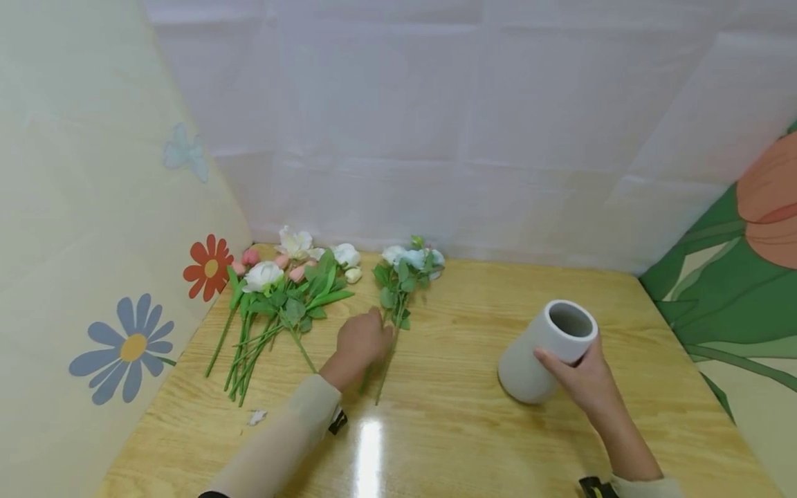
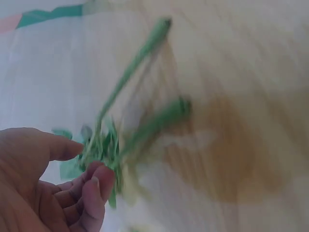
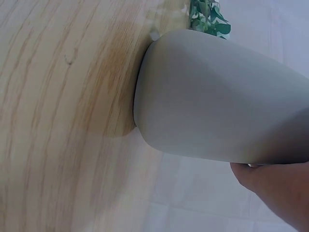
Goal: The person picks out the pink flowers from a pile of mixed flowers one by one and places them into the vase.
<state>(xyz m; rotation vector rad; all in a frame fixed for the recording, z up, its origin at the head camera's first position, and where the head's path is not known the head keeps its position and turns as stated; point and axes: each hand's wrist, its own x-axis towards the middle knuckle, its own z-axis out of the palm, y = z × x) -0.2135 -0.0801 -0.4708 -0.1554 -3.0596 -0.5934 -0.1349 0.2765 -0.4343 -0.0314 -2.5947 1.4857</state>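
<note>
My left hand [image 1: 364, 339] reaches to the green stems [image 1: 387, 366] of a small bunch with pale blue and white flowers [image 1: 411, 259], lying on the table. In the left wrist view, the thumb and bent fingers of the left hand [image 2: 63, 179] sit on either side of the stems [image 2: 125, 72], with a gap between the tips. My right hand [image 1: 585, 380] grips a pale grey vase [image 1: 529, 366] near its rim. The vase's mouth faces up. In the right wrist view, the vase [image 3: 207, 96] has its base at the tabletop; most of the hand is hidden.
More artificial flowers, white [image 1: 263, 276] and pink [image 1: 297, 274], lie with their stems at the left of the wooden table [image 1: 461, 429]. A small white scrap [image 1: 257, 417] lies near them. A white sheet [image 1: 436, 138] hangs behind; printed panels flank the table.
</note>
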